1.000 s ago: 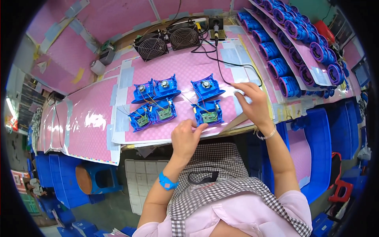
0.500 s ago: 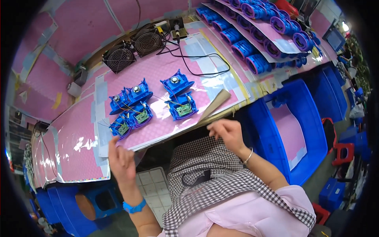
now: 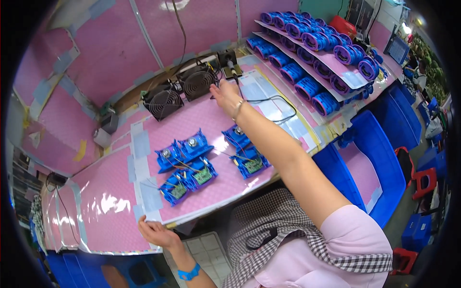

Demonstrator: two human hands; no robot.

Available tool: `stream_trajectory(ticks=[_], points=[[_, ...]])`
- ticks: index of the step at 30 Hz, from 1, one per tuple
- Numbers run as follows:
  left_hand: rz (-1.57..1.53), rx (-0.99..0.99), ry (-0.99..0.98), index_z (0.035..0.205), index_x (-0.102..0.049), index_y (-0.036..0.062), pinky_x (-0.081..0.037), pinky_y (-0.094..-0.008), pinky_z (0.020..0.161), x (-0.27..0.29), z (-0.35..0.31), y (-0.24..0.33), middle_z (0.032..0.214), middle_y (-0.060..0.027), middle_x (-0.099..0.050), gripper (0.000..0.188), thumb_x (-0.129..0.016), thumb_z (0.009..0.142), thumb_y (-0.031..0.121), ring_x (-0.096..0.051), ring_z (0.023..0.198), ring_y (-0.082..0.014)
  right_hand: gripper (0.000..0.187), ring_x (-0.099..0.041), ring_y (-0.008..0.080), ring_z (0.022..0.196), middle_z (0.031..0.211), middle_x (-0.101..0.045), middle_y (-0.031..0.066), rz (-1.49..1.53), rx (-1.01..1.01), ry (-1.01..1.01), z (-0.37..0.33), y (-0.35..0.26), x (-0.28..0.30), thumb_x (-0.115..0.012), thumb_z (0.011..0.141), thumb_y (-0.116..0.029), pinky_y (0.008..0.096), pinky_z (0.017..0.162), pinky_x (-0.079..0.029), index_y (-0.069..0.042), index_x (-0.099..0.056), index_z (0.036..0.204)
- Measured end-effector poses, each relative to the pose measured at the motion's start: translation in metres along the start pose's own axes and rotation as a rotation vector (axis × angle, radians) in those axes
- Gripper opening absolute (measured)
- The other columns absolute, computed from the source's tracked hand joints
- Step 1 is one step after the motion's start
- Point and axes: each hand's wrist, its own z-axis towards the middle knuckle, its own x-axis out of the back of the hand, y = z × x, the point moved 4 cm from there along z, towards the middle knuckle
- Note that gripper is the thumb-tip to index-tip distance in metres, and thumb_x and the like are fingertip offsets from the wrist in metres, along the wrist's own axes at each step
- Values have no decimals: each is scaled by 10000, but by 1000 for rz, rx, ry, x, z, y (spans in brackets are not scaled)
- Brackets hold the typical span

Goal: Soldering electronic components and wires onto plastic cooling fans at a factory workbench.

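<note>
My right hand (image 3: 226, 97) is stretched far across the table, fingers extended beside the right-hand black fan (image 3: 198, 84). Nothing shows in it. A handled tool with a black cord (image 3: 236, 79) stands in a holder just beyond that hand. By the table's front edge, my left hand (image 3: 158, 234) hangs loosely bent, its fingers apart and holding nothing. Between the hands lie several blue plastic housings (image 3: 194, 148) in opened halves, some with a round metal part. Other halves carry green circuit boards (image 3: 203, 175) with thin wires. My right forearm partly covers the right-hand pair.
Another black fan (image 3: 163, 102) stands left of the first. Stacked sheets of blue-and-purple round units (image 3: 307, 55) fill the back right. A blue bin (image 3: 384, 168) with a pink sheet inside stands right of the table. A blue stool (image 3: 139, 271) is below the left side.
My right hand has gone from the front edge up and away to the fans. My left hand has lowered slightly. The view has shifted, and the brown flap at the edge is now hidden.
</note>
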Motion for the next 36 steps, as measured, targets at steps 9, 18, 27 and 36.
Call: stream_trajectory(ticks=[9, 18, 27, 36], points=[[298, -82, 17, 900, -541, 46, -138, -209, 476, 8, 19, -18, 624, 89, -250, 234, -407, 996, 212, -224, 518, -13, 510, -601, 160, 651, 837, -602, 75, 54, 498, 60, 103, -54, -9, -695, 827, -4, 270, 536, -507, -119, -490, 1279], [382, -128, -30, 909, -537, 71, -130, -202, 479, 15, 12, -20, 629, 96, -234, 241, -399, 1020, 234, -211, 523, -5, 233, -672, 210, 759, 862, -664, 124, -234, 458, -196, 76, -109, 16, -674, 881, -151, 318, 694, -576, 5, -603, 1040], [373, -157, 96, 914, -539, 72, -130, -197, 476, 11, 14, -22, 630, 98, -241, 224, -406, 1017, 219, -216, 524, 4, 149, -695, 191, 800, 885, -704, 100, -107, 416, -270, 17, -172, 74, -728, 840, -144, 323, 788, -581, -55, -659, 937], [479, -205, 134, 924, -561, 58, -139, -196, 466, 8, 13, -25, 626, 96, -263, 210, -422, 1008, 193, -228, 516, 1, 196, -661, 176, 596, 736, -673, 110, -507, 608, -285, 30, -196, 67, -686, 880, -223, 287, 599, -562, -50, -599, 847]])
